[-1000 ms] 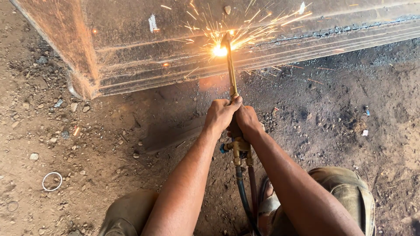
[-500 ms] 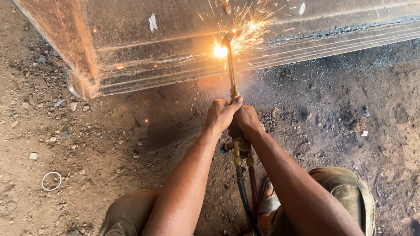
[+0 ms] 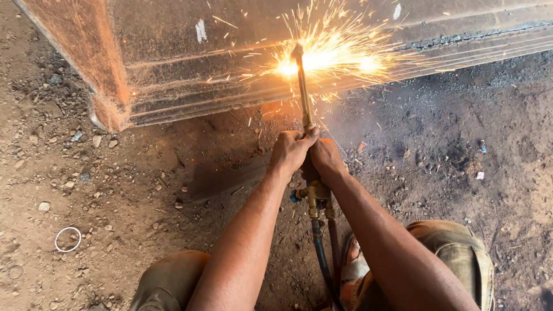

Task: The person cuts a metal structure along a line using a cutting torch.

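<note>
A white ring [image 3: 68, 239] lies on the dirt floor [image 3: 144, 173] at eight o'clock; the left hand [image 3: 291, 152] is clamped round the brass cutting torch [image 3: 303, 98], the right hand [image 3: 325, 158] gripping it just beside; its tip throws sparks [image 3: 328, 57] against the steel beam [image 3: 242, 63] at twelve o'clock; two hoses [image 3: 325, 253] trail toward six.

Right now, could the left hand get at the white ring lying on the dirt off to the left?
Probably not at once: the left hand is wrapped round the cutting torch with the right hand. The white ring lies well apart, though only bare dirt lies between.
</note>
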